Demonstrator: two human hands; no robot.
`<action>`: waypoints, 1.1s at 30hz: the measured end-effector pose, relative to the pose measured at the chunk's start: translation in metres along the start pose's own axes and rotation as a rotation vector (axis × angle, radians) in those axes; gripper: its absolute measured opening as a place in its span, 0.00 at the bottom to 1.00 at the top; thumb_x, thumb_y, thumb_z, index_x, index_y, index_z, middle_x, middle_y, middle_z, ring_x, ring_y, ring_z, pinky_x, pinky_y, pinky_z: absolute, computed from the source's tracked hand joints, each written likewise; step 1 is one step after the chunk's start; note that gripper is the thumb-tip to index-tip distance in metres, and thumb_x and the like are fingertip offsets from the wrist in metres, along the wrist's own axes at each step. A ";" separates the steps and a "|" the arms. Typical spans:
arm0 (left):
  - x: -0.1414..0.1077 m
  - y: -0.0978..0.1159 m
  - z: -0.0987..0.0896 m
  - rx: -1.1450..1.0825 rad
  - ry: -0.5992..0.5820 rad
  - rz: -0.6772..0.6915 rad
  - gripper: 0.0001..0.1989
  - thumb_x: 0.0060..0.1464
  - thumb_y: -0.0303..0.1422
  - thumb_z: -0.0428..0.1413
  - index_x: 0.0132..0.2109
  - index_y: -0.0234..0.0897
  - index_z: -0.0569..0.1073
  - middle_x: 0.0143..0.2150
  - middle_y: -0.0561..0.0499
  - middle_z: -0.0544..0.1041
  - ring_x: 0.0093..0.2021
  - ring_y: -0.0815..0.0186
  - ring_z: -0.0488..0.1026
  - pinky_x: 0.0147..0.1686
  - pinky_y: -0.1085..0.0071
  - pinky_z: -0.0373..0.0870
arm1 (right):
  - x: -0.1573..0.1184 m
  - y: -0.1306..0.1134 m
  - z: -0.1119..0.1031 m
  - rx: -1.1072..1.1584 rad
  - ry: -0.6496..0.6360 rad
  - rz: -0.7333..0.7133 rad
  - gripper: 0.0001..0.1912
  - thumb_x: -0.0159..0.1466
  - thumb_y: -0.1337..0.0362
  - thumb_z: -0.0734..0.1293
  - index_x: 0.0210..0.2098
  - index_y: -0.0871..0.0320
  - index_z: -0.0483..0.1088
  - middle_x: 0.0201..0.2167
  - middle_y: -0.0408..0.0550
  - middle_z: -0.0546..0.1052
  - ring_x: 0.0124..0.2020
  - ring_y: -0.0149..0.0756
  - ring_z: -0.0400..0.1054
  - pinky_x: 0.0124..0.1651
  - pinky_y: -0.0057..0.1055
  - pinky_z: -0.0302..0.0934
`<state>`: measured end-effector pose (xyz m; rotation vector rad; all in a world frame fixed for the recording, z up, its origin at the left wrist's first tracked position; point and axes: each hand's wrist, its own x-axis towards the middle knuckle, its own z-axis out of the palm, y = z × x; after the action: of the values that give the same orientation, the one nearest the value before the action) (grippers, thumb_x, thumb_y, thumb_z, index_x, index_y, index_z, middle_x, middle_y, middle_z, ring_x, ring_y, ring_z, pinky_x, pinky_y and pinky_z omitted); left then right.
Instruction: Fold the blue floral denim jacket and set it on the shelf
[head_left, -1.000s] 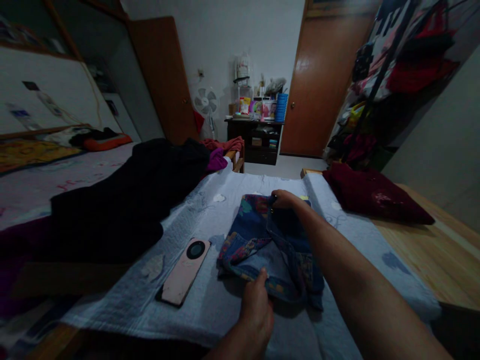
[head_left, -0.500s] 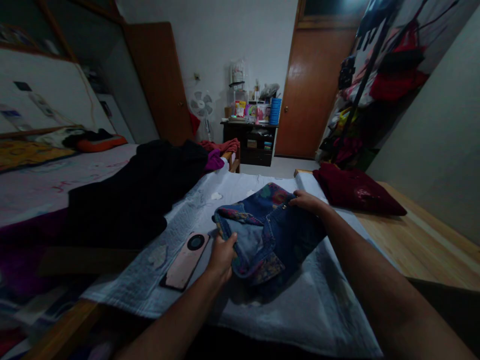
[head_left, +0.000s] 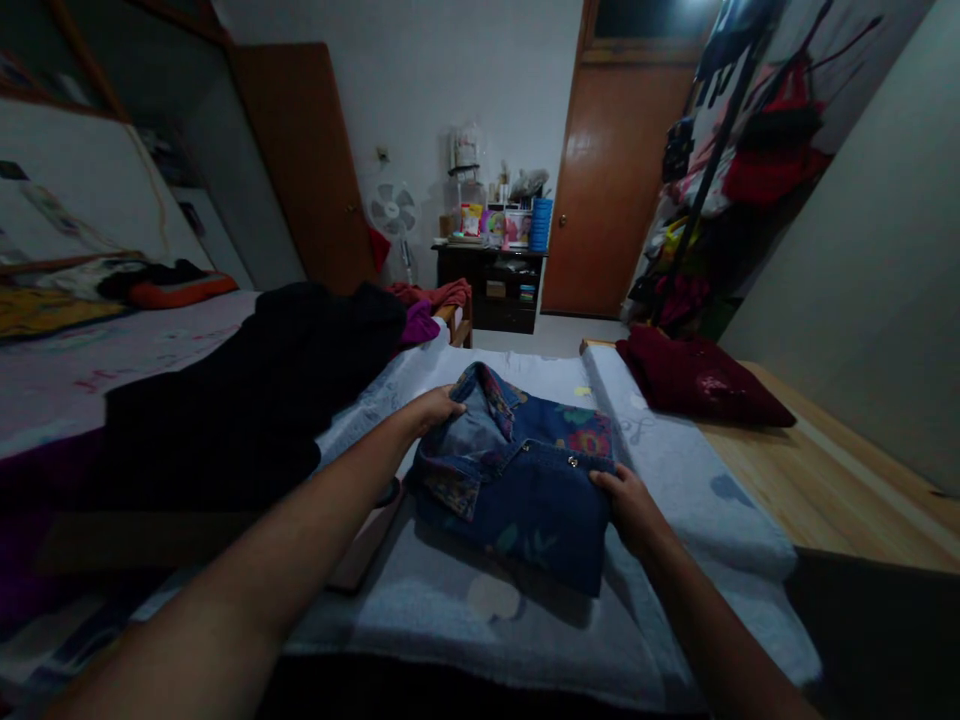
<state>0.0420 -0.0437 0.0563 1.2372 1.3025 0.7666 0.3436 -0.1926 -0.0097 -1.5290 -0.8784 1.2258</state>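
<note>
Folded denim garment (head_left: 517,480) on the bed's pale quilt (head_left: 465,620): my left hand (head_left: 435,408) grips its collar edge, my right hand (head_left: 630,505) its side; soft, limp, best held by folded edges.

head view: one camera worn on the person's head | faces forward and down over the bed (head_left: 480,620) | bed close beneath, filling the lower frame | beyond the bed's far end, the dark cabinet (head_left: 491,285) stands far off | no second view
</note>
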 end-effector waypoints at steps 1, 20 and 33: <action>0.008 0.005 -0.001 0.064 -0.019 0.002 0.16 0.41 0.21 0.60 0.41 0.34 0.75 0.25 0.52 0.77 0.24 0.64 0.73 0.30 0.67 0.72 | -0.007 0.009 0.003 0.044 -0.005 0.014 0.20 0.53 0.56 0.65 0.45 0.52 0.65 0.37 0.48 0.79 0.33 0.40 0.75 0.29 0.31 0.68; 0.030 -0.066 -0.042 0.562 0.020 -0.072 0.23 0.40 0.48 0.64 0.38 0.34 0.75 0.35 0.46 0.81 0.38 0.54 0.77 0.34 0.67 0.71 | -0.018 0.013 0.039 -1.003 0.040 -0.798 0.26 0.65 0.56 0.60 0.60 0.59 0.61 0.64 0.57 0.62 0.67 0.47 0.52 0.67 0.49 0.46; 0.037 -0.070 -0.031 0.959 0.146 -0.116 0.24 0.46 0.45 0.60 0.44 0.31 0.75 0.47 0.34 0.79 0.46 0.47 0.76 0.39 0.64 0.70 | 0.000 0.035 0.069 -1.358 -0.168 -0.508 0.34 0.67 0.48 0.56 0.69 0.52 0.51 0.71 0.47 0.50 0.70 0.49 0.42 0.68 0.50 0.36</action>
<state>0.0035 -0.0181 -0.0153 1.8354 1.9408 0.1057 0.2753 -0.1860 -0.0459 -1.9433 -2.3089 0.2675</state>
